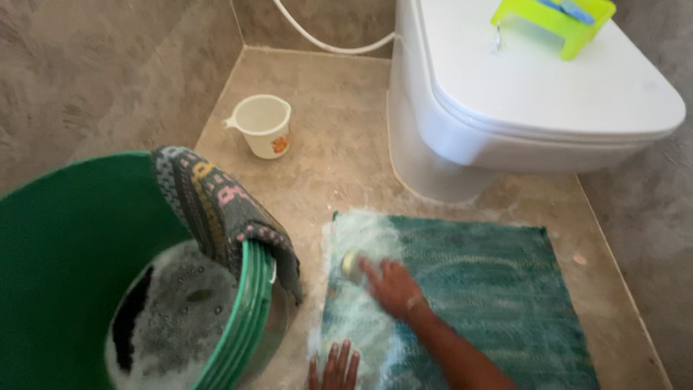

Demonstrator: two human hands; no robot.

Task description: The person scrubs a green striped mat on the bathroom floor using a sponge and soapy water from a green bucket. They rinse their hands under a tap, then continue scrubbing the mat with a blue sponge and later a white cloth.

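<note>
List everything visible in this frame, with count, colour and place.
mat: one, teal-green, flat on the floor, its left part covered in white suds
bucket: one, green, lower left, foamy water inside
cloth: one, grey with coloured pattern, draped over the bucket's rim
mug: one, cream, on the floor near the corner
toilet: one, white, lid shut, upper right
stool: one, lime green, on the toilet lid
hose: one, white, along the wall
scrubber: one, pale, blurred, under the right hand's fingers
right hand: on the mat
left hand: flat on the mat's near edge
</note>
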